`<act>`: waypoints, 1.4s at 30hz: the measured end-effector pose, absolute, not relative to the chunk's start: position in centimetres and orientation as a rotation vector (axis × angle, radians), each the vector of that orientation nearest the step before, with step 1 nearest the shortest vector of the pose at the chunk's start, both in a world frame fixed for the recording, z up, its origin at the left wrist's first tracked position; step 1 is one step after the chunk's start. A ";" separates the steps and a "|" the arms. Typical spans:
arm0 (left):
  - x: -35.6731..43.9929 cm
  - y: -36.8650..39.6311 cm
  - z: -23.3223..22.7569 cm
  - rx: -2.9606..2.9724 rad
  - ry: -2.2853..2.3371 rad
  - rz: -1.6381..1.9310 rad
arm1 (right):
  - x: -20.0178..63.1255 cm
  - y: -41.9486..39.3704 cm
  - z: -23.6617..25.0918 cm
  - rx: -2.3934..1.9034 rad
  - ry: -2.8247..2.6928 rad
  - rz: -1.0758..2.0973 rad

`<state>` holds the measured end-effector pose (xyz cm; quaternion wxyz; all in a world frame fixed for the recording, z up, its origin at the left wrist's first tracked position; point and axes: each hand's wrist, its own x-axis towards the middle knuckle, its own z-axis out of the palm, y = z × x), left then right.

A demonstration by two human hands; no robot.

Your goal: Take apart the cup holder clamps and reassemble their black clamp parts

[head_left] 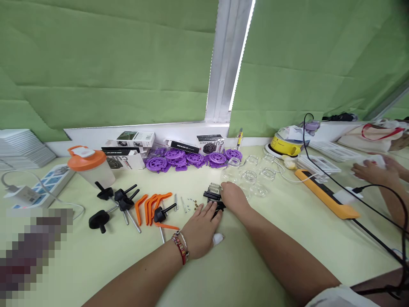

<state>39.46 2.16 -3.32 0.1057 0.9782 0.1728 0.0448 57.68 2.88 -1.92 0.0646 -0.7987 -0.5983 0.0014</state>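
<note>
left hand (200,234) lies flat, fingers outstretched, over black parts (211,195); right hand (234,199) curls its fingers beside springs (214,187), grip unclear.

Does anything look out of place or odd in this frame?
Mildly: one orange angled piece lies crosswise, out of line with those clustered beside it, and white wrapping covers part of the thumb on the left hand. No spill shows.
</note>
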 end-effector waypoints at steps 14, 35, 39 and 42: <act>40.0 2.5 -3.3 2.918 0.491 0.146 | 57.4 2.4 -1.4 -2.304 -1.902 0.041; 31.4 4.7 4.9 2.799 1.444 0.136 | 55.4 0.1 0.0 -1.919 -1.888 0.164; 29.2 5.2 2.9 2.599 1.661 0.006 | 52.7 -0.3 -0.3 -1.751 -2.000 0.340; 29.4 5.1 1.4 2.581 1.666 0.011 | 50.9 -0.6 -0.8 -1.636 -2.088 0.473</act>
